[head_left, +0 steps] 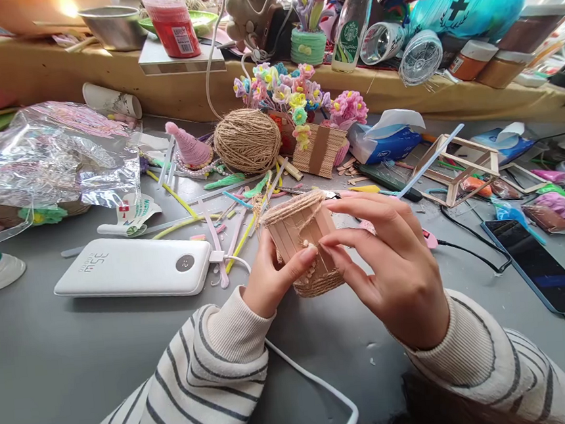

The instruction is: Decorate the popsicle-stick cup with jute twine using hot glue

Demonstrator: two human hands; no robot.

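Note:
My left hand (268, 272) grips a small wooden craft-stick box (285, 237) tilted above the grey table. Twine edges the top and bottom of the box, and its thumb presses on the front beside a little pale cluster. At the right side of the box, my right hand (401, 271) has its thumb and index finger pinched together against the front face. Whatever lies between those fingertips, perhaps a strand, is too small to make out. Loose fibres stick out from the stick face. Behind the box sits a ball of twine (247, 142).
A white power bank (132, 268) with a cable lies left, a phone (539, 265) right. Pipe-cleaner flowers (281, 87), a bundle of craft sticks (319, 151), a pink cone hat (192, 146) and a wooden frame (471, 162) stand behind. A glass bottle (352, 24) stands on the ledge.

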